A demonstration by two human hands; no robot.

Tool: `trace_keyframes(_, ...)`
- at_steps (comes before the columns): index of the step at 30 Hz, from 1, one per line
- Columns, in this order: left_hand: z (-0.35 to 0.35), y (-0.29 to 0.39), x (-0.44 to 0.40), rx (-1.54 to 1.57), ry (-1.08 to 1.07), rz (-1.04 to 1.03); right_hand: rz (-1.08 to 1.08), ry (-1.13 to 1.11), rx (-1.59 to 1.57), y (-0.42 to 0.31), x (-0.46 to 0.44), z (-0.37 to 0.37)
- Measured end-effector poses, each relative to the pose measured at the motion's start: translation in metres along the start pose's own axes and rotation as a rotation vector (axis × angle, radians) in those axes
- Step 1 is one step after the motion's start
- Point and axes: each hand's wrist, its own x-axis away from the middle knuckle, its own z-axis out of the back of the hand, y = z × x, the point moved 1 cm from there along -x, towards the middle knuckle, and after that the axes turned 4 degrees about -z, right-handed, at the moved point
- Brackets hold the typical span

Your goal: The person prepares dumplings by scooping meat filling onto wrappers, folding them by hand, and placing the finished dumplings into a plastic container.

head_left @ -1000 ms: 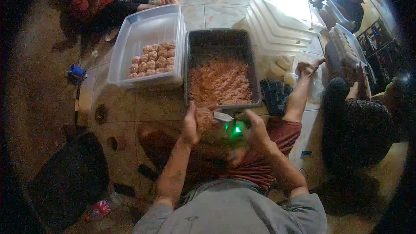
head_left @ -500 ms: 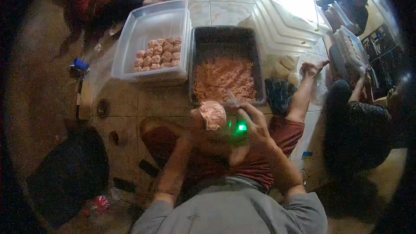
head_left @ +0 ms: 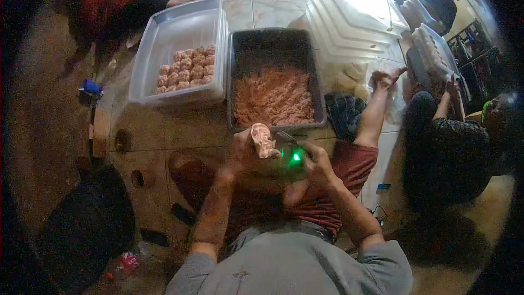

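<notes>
My left hand (head_left: 240, 152) is cupped around a pale, thin wrapper (head_left: 261, 137) with ruffled edges, held above my lap. In my right hand (head_left: 317, 163) is a thin, flat-looking utensil (head_left: 287, 137), its tip pointing toward the wrapper; its exact kind is blurred. Both hands are just in front of the near rim of a dark tub (head_left: 322, 84). Pinkish minced filling (head_left: 273, 97) covers the tub's near part. A translucent plastic bin (head_left: 143, 65) left of the tub contains rows of meat-filled dumplings (head_left: 185, 69). A green light spot glows beside my right fingers.
Stacked translucent bins (head_left: 349, 27) stand behind on the right, under bright glare. A bare foot (head_left: 386, 78) rests near plastic bags (head_left: 352, 76). Other people sit at the upper left and on the right, one beside a filled tray (head_left: 434, 52). A dark rounded shape (head_left: 87, 224) lies left.
The wrapper has turned in my left hand, its ruffled side now showing more. The utensil in my right hand has tilted lower toward it. The whole view has shifted slightly.
</notes>
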Motion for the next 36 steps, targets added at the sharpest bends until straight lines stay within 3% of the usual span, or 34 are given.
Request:
trace_keyframes(2, 0.002, -0.005, 0.007, 0.23, -0.02, 0.071, -0.242, -0.13, -0.459, 0.035, 0.014, -0.021)
trace_keyframes(5, 0.0, -0.01, 0.013, 0.415, -0.077, 0.167, -0.374, -0.302, -0.676, 0.011, 0.028, -0.029)
trace_keyframes(7, -0.01, -0.02, 0.017, 0.335, -0.11, 0.171, -0.377, -0.267, -0.648, 0.021, 0.029, -0.049)
trace_keyframes(9, -0.023, -0.024, 0.024, 0.167, -0.08, 0.172, 0.123, -0.098, -0.496, 0.003, 0.023, -0.054)
trace_keyframes(11, -0.028, -0.025, 0.028, 0.078, 0.0, 0.162, 0.081, -0.119, -0.459, -0.005, 0.019, -0.04)
trace_keyframes(13, -0.02, -0.019, 0.026, 0.034, 0.071, 0.119, -0.016, -0.042, -0.017, -0.003, 0.016, -0.023)
trace_keyframes(14, -0.013, -0.018, 0.024, 0.087, 0.054, 0.106, -0.177, -0.1, -0.096, 0.013, 0.018, -0.02)
trace_keyframes(18, 0.002, -0.018, 0.027, 0.356, -0.039, 0.162, -0.132, -0.111, -0.22, 0.028, 0.034, -0.024)
trace_keyframes(20, -0.003, -0.022, 0.027, 0.276, 0.039, 0.196, -0.359, -0.266, -0.546, 0.022, 0.04, -0.029)
trace_keyframes(24, -0.013, -0.04, 0.032, -0.177, 0.072, 0.041, -0.161, -0.227, -0.471, 0.041, 0.039, -0.055)
trace_keyframes(25, -0.02, -0.04, 0.032, -0.037, -0.007, 0.017, -0.143, -0.217, -0.431, 0.026, 0.034, -0.055)
trace_keyframes(27, -0.033, -0.041, 0.032, 0.101, -0.082, -0.01, 0.082, 0.006, -0.274, -0.012, 0.022, -0.046)
trace_keyframes(28, -0.036, -0.043, 0.033, 0.077, 0.085, 0.005, 0.078, -0.004, -0.074, -0.014, 0.017, -0.042)
trace_keyframes(29, -0.036, -0.047, 0.035, 0.053, 0.251, 0.021, 0.078, -0.006, -0.075, -0.011, 0.019, -0.039)
trace_keyframes(30, -0.029, -0.055, 0.029, 0.053, 0.254, 0.021, -0.015, 0.002, -0.19, -0.005, 0.022, -0.034)
trace_keyframes(32, -0.005, -0.08, 0.01, 1.248, -0.544, 0.38, -0.125, -0.011, -0.352, 0.003, 0.031, -0.028)
trace_keyframes(35, 0.004, -0.144, 0.022, 1.728, -0.937, 0.266, -0.151, -0.145, -0.548, 0.028, 0.044, -0.04)
trace_keyframes(36, 0.009, -0.151, 0.017, 1.491, -0.902, 0.285, -0.148, -0.144, -0.548, 0.025, 0.042, -0.044)
